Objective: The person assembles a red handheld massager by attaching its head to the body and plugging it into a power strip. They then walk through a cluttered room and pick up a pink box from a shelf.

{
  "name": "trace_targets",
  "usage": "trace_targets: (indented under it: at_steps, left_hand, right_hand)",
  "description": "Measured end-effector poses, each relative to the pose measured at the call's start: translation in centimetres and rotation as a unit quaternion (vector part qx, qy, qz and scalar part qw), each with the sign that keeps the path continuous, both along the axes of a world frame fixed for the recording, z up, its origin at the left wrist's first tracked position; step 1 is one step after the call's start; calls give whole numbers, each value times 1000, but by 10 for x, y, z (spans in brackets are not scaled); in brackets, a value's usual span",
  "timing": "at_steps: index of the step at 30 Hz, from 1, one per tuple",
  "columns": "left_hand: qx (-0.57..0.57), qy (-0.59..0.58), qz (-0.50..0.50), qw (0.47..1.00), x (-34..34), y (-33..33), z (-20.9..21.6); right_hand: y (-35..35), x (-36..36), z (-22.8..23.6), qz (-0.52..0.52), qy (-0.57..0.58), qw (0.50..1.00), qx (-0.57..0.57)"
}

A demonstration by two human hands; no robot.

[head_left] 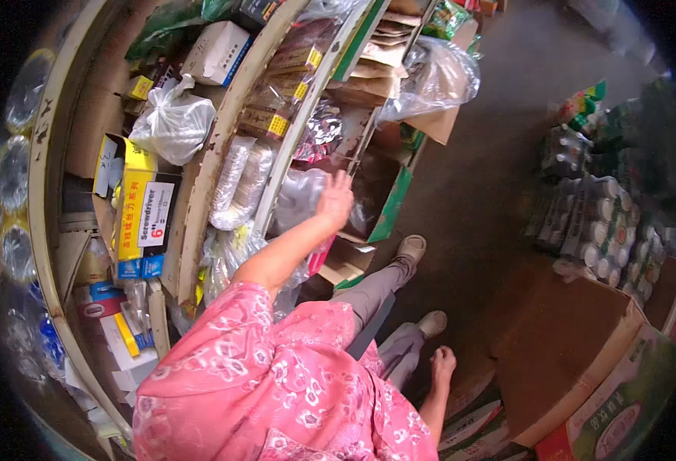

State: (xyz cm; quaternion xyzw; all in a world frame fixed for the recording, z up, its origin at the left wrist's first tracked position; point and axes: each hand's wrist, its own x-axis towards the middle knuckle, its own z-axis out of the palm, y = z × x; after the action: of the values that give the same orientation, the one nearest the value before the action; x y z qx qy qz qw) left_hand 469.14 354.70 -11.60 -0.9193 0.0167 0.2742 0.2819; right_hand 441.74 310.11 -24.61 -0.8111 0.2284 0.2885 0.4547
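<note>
My left hand reaches out over the shelf with its fingers stretched, holding nothing. Just beside it lies a clear plastic bag; whether my fingers touch it, I cannot tell. A shiny silver and pink packet sits a little beyond. To the right of my hand stands an open cardboard box with a green edge. Low by my right side hangs my right hand, its fingers curled and no object showing in them.
Shelf rails run along my left, with a white knotted bag, a yellow screwdriver box and wrapped white stacks. At right are shrink-wrapped bottles and a large open carton. Dark floor lies between.
</note>
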Motion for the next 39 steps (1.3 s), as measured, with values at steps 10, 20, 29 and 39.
trace_targets:
  at_steps: [10,20,29,39]
  left_hand:
    - [-150,-268,493,814,-116,70,-9]
    - [-230,-422,409,776,-87,97,-63]
    - [-255,-435,298,810,-106,123,-82]
    - [-218,-403,226,860,-137,140,-95]
  right_hand:
    - [104,200,1,187,-59,981,-3]
    - [205,266,-52,151,7,982,110]
    - [383,308,-56,289,-79,933,197]
    - [478,308,-106,602,-202,771,-50]
